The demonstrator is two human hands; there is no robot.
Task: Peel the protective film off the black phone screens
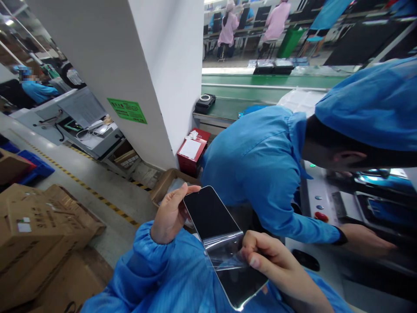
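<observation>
A smartphone [211, 213] with a black screen and pale rim slants across the front of my body. Closed around its upper left corner, my left hand [171, 213] grips it by the edge. A clear plastic film [223, 245] crosses the screen, folded back on itself and lifted around the middle. My right hand [269, 256] pinches the film's edge between thumb and bent fingers over the lower right side. A fingertip shows beneath the phone's lower right edge.
A co-worker in blue [254, 156] leans in close on my right, one hand at a machine with a red button [321, 216]. Cardboard boxes [35, 234] stand at left. Ahead are a white pillar [172, 65], a red box [194, 152] and a green conveyor [241, 91].
</observation>
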